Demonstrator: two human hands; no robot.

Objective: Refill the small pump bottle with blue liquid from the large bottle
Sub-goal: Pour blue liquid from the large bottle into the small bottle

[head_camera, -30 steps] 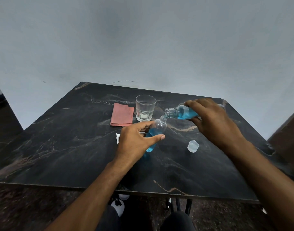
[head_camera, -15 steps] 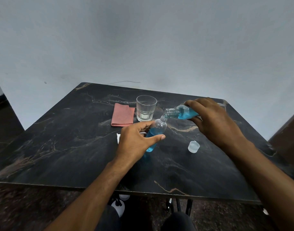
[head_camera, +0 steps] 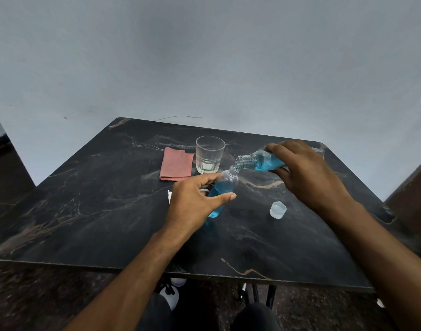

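My left hand [head_camera: 192, 201] grips the small clear bottle [head_camera: 222, 187], which stands tilted on the black marble table [head_camera: 97, 211] and is roughly two-thirds full of blue liquid. My right hand [head_camera: 307, 173] holds the large bottle [head_camera: 259, 161] on its side above the table, its open neck touching the small bottle's mouth. Blue liquid fills the lower part of the large bottle. Its clear cap [head_camera: 278, 209] lies on the table to the right. A white piece, likely the pump top [head_camera: 169, 195], peeks out behind my left hand.
An empty drinking glass [head_camera: 210, 154] stands behind the small bottle, with a folded pink cloth [head_camera: 176, 167] to its left. The table's near edge runs just past my forearms. A grey wall rises behind the table.
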